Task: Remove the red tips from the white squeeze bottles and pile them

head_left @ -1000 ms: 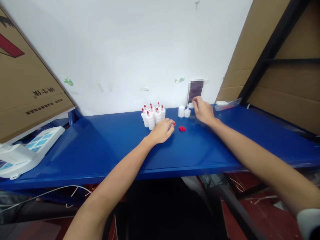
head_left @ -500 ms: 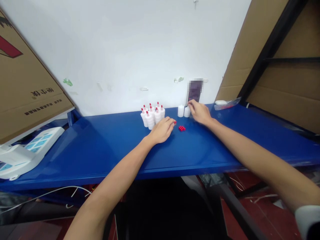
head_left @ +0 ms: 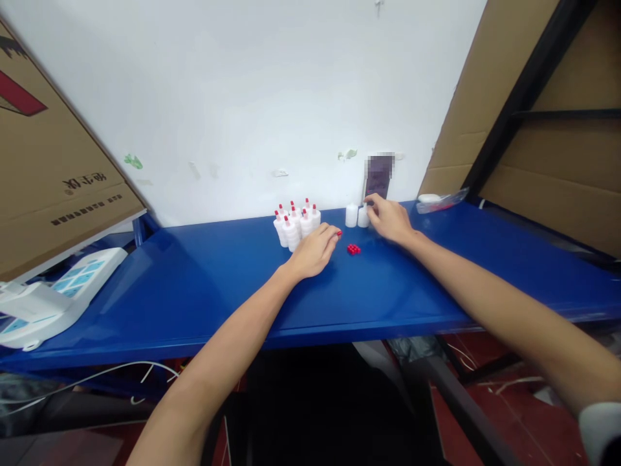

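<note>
My left hand (head_left: 315,251) pinches a small red cap (head_left: 339,233) between thumb and fingertips, just above the table. Beside it, to the left, stands a tight group of white squeeze bottles (head_left: 292,233) with red tips, several of them upright. Two white bottles without red tips stand farther right; one is the left white bottle (head_left: 351,215). My right hand (head_left: 388,217) has its thumb and fingers closed at the top of the right white bottle (head_left: 362,217), partly covering it. A small pile of red caps (head_left: 354,249) lies on the table between my hands.
The blue table (head_left: 204,285) runs along a white wall. A dark phone-like object (head_left: 378,178), partly blurred, leans there. At the left are a white power strip (head_left: 87,278) and a cardboard box (head_left: 58,168). A clear plastic bag (head_left: 441,202) lies at the back right.
The red cap in my left hand has risen slightly, and its fingertips have lifted a little. My right hand stays at the right white bottle, nearly unmoved.
</note>
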Demonstrator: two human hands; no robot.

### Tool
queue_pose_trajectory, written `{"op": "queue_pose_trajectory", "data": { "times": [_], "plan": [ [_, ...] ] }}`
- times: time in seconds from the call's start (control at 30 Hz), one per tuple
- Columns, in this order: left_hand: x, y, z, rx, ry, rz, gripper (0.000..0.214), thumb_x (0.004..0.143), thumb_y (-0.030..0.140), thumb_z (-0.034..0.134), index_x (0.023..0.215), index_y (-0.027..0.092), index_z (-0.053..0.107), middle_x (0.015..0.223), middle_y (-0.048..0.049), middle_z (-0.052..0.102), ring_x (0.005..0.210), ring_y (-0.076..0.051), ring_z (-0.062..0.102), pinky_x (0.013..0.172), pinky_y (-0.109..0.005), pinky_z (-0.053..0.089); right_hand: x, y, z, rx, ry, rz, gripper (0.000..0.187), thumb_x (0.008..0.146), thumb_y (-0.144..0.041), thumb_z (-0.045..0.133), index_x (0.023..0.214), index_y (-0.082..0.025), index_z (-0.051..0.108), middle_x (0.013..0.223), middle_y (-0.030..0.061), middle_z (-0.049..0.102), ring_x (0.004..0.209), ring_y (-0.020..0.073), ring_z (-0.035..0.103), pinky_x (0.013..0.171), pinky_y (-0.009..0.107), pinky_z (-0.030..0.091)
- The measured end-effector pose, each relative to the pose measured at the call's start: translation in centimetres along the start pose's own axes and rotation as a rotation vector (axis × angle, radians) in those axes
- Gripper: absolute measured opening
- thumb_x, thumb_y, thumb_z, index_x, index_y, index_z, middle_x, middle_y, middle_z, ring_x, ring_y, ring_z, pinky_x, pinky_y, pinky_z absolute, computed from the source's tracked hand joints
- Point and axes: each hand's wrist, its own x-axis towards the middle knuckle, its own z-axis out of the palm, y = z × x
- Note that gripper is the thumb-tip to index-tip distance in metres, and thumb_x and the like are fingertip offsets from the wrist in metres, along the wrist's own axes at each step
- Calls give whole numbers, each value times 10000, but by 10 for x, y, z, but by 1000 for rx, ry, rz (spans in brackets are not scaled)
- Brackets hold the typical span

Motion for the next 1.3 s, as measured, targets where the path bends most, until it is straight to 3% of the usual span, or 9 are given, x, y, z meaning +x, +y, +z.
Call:
{"op": "queue_pose_trajectory", "data": {
  "times": [0.17, 0.27, 0.43, 0.63, 0.77, 1.03, 1.3],
  "plan": [
    [0, 0, -1, -30, 67, 23, 294, 1066, 319, 334, 1130, 184, 587, 1121, -100, 589, 1023, -208, 594, 960, -383, 504, -12, -20, -1, 128, 111, -34, 194, 838, -368, 620, 913, -233, 738, 660, 6, 665, 636, 193, 616, 619, 297, 374],
    [0, 0, -1, -33, 107, 23, 279, 1061, 312, 356, 1125, 186, 596, 1150, -106, 579, 1046, -208, 590, 967, -379, 504, -26, -40, -6, 267, 171, -130, 224, 810, -422, 635, 779, -206, 683, 539, -19, 550, 530, 162, 546, 597, 293, 381],
    [-1, 0, -2, -2, 78, 1, 278, 1057, 303, 354, 1153, 196, 592, 1126, -104, 591, 1027, -220, 596, 926, -383, 511, -46, -69, -16, 400, -6, -352, 241, 838, -418, 572, 883, -196, 653, 537, -36, 540, 495, 155, 510, 580, 291, 374],
    [-3, 0, -2, 56, -16, -50, 228, 1032, 276, 389, 1144, 205, 574, 1004, -77, 605, 915, -225, 595, 854, -380, 517, -47, -81, -19, 313, -162, -309, 227, 936, -427, 514, 868, -214, 553, 623, -22, 579, 545, 149, 504, 585, 280, 327],
    [-3, 0, -2, 96, -12, -48, 205, 1035, 303, 396, 1071, 195, 566, 1006, -82, 591, 911, -227, 590, 841, -379, 516, -46, -80, -21, 283, -229, -371, 242, 997, -418, 435, 871, -223, 506, 674, -6, 575, 577, 156, 494, 599, 289, 315],
    [-2, 1, -2, 95, -20, -11, 231, 1057, 317, 353, 1022, 194, 545, 986, -78, 580, 890, -219, 576, 826, -379, 501, -43, -78, -22, 328, -261, -413, 270, 1030, -403, 352, 832, -239, 435, 751, 32, 580, 667, 193, 500, 665, 324, 357],
    [-1, -2, -1, 53, -31, 27, 304, 1064, 360, 328, 944, 188, 548, 892, -55, 550, 802, -196, 525, 754, -340, 443, -41, -77, -18, 473, -305, -459, 265, 1038, -393, 328, 813, -256, 347, 721, -1, 476, 643, 186, 450, 652, 332, 358]
  ]
}}
